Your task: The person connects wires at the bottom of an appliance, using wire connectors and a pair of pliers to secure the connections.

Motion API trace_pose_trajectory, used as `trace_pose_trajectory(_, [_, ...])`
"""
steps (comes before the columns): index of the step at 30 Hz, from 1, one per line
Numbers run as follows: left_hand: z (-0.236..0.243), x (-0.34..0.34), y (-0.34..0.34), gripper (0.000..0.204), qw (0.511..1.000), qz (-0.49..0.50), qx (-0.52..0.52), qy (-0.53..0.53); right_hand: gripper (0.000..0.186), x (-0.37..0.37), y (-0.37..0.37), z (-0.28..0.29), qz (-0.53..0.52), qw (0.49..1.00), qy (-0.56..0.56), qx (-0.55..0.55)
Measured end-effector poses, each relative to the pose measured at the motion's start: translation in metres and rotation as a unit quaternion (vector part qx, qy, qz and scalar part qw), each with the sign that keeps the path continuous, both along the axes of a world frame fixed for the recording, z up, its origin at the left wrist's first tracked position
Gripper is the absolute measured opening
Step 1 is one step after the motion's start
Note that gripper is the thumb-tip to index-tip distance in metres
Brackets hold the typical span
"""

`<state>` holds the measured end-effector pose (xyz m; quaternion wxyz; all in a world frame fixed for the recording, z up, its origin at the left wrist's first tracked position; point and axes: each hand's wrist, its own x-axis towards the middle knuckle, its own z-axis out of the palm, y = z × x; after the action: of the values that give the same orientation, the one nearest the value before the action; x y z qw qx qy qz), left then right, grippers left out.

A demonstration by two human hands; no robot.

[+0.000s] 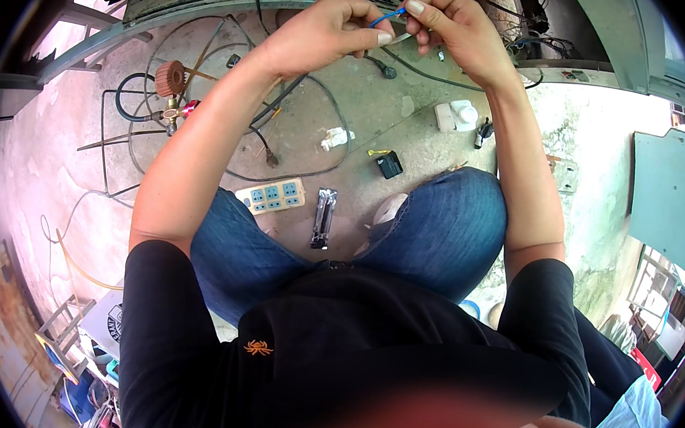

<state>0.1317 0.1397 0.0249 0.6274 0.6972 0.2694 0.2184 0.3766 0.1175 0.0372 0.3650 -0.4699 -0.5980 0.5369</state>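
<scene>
A thin blue wire (385,19) spans the short gap between my two hands at the top of the view. My left hand (340,29) pinches one part of it between thumb and fingers. Thumb against fingertips, my right hand (453,28) grips the wire's other part. A pale, thin strip shows just below the wire by my left thumb; what it is I cannot make out. Both hands are in front of a metal-framed unit (181,8) with dark insides and loose wiring. The wire's ends are hidden by my fingers.
On the concrete floor lie a power strip (275,195), a black-and-silver packet (324,218), a small black box (388,164), a white bottle (463,114) and a crumpled white scrap (336,138). Looped cables and a valve with a reddish-brown knob (170,79) are at the left.
</scene>
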Motion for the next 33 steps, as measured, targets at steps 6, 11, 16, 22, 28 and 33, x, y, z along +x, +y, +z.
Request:
trace_pose_trajectory(6, [0.005,0.002,-0.002,0.027,0.997,0.069,0.028,-0.013,0.031,-0.001,-0.003,0.005,0.010,1.000,0.007,0.010])
trace_pose_trajectory(11, [0.009,0.005,-0.005,0.025,0.992,0.089,0.092,-0.021,0.030,-0.006,-0.005,0.007,0.005,1.000,0.004,0.015])
trace_pose_trajectory(16, [0.016,-0.003,0.000,0.022,0.978,0.136,0.148,0.062,0.030,-0.005,-0.005,0.005,-0.007,0.998,0.054,0.005])
trace_pose_trajectory(22, [0.020,-0.031,0.018,0.030,0.891,0.075,0.248,0.373,0.031,0.003,-0.007,0.009,-0.018,0.998,0.067,-0.006])
trace_pose_trajectory(28, [0.013,-0.038,0.022,0.030,0.992,0.006,0.015,0.122,0.030,0.009,-0.003,0.004,-0.026,0.990,0.130,-0.037])
trace_pose_trajectory(33, [0.012,-0.042,0.028,0.027,0.997,0.021,-0.034,0.069,0.031,0.012,0.000,0.001,-0.049,0.986,0.159,-0.025])
